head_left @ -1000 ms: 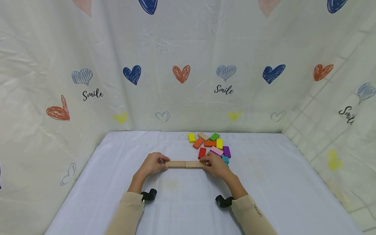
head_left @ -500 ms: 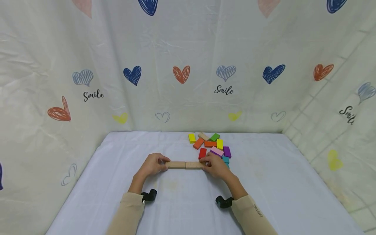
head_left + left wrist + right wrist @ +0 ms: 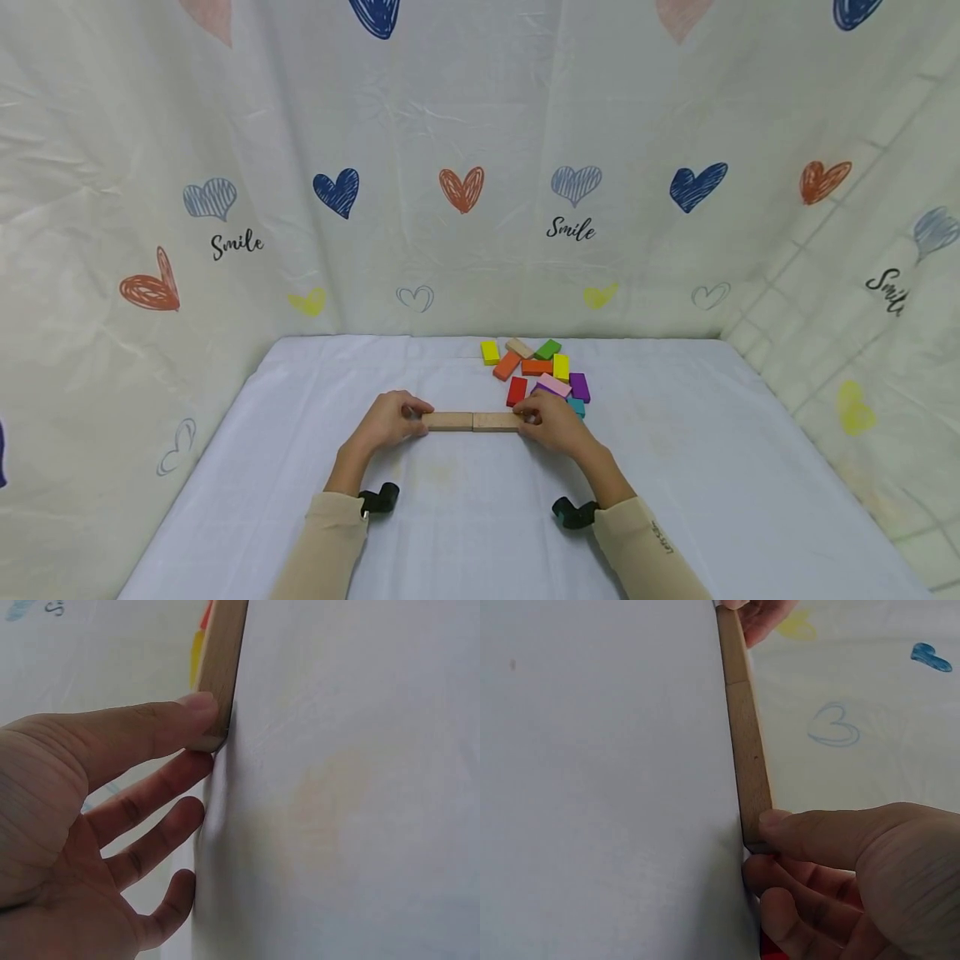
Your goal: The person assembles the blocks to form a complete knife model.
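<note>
Left wooden block and right wooden block lie end to end on the white cloth, meeting at a thin seam in front of the person. The left hand pinches the outer end of the left one between thumb and fingers; the right hand grips the opposite end of the other in the same way. Over the last second very little has changed: the row has stayed in place, and the right hand has shifted only slightly, so that a second teal piece beside it no longer shows. That suggests the pair is being steadied or lined up rather than carried. Just beyond the right hand lies a scatter of coloured blocks, with a red block and a teal block nearest to it. Only the head view takes in that whole group, backed by a heart-printed sheet. The left wrist view adds what the head view hides: that hand's lower fingers spread apart below the block. The right wrist view reveals a small dark mark on the right block's face.
</note>
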Demonstrator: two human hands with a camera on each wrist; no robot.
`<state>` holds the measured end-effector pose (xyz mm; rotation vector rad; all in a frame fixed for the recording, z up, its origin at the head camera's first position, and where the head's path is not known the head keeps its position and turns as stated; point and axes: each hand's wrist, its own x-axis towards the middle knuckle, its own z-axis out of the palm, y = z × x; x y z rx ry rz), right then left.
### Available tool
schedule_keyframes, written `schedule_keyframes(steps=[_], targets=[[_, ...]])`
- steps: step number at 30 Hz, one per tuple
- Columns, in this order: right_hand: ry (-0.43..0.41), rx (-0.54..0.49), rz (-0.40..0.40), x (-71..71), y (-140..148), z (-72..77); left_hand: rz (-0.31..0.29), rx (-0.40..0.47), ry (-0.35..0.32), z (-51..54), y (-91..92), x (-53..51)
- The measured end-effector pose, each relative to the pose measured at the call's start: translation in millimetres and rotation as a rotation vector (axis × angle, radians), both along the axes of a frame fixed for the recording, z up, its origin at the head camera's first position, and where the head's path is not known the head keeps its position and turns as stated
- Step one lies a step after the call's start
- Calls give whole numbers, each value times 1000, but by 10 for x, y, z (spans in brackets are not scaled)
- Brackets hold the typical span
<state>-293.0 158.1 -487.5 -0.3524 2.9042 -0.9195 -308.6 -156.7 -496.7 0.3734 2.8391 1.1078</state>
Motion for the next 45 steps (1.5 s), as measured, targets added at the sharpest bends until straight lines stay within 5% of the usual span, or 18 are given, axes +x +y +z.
schedule_keyframes(steps=[16, 30, 40, 45], targets=[[-5, -33, 4, -20, 8, -32, 6, 12, -33, 30, -70, 5], [-13, -265, -210, -157, 873, 57, 14, 13, -43, 31, -78, 9], [-92, -267, -229, -261, 1237, -87, 8, 40, -43, 48, -55, -2], [-146, -221, -171, -390, 1310, -114, 22, 24, -51, 28, -70, 6]])
